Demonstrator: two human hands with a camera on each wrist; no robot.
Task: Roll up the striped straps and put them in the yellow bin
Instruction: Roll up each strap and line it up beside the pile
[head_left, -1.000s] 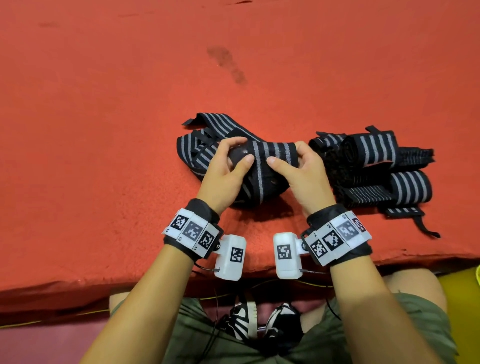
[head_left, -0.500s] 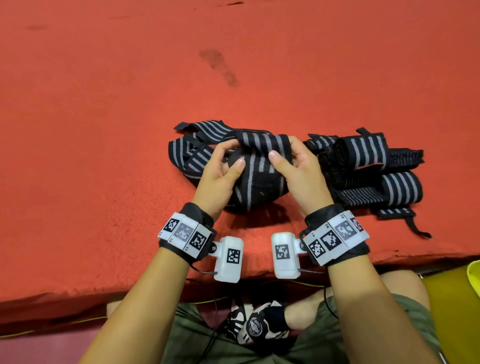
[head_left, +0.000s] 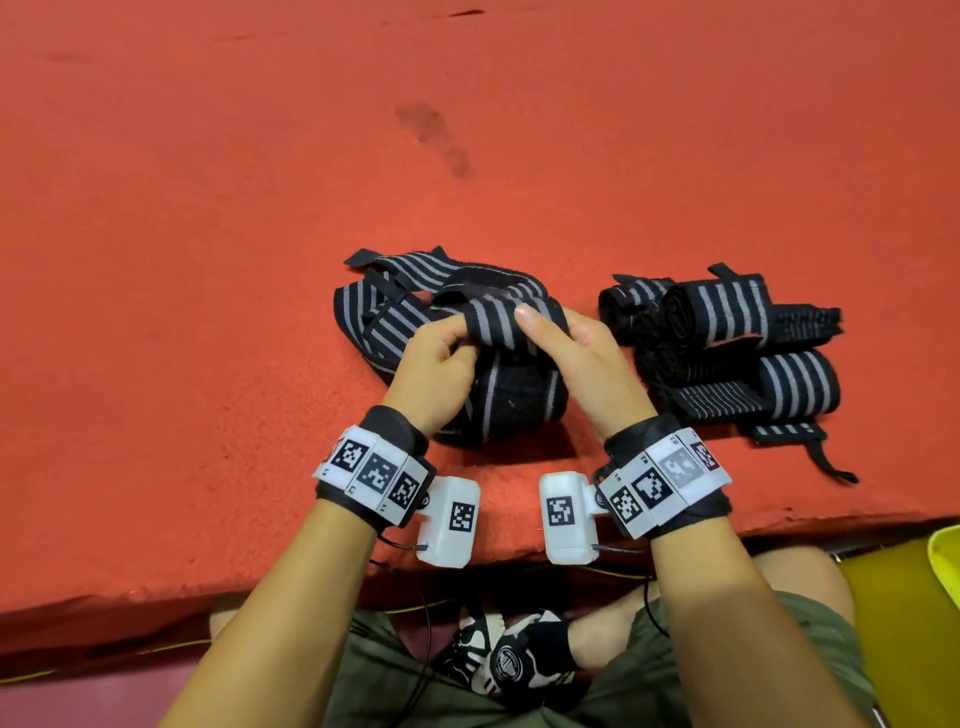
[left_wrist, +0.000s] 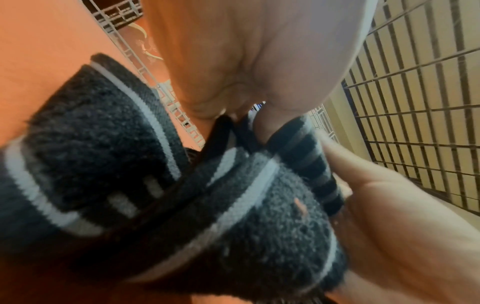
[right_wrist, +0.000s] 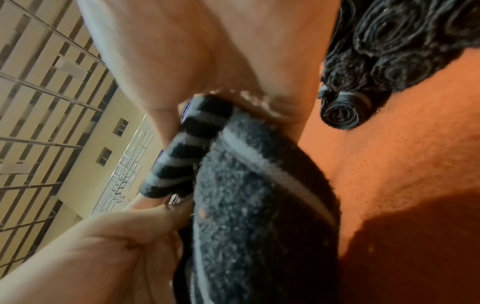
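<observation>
I judge the job about half done: my left hand (head_left: 434, 364) and right hand (head_left: 587, 358) both pinch a half-wound striped strap (head_left: 498, 332) on the red tabletop (head_left: 208, 260), rolled straps (head_left: 727, 338) wait beside it, and the yellow bin (head_left: 948, 561) holds none I can see.

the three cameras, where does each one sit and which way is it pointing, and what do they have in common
Head: worn on the head, facing down and forward at the red mat; shows both forearms, left hand, right hand and knees.
Left wrist: under the left wrist, facing along the palm at the striped strap; the other hand's fingers show.
Right wrist: under the right wrist, facing along the palm; rolled straps behind.
Shared: all three show the strap gripped by both hands.
</observation>
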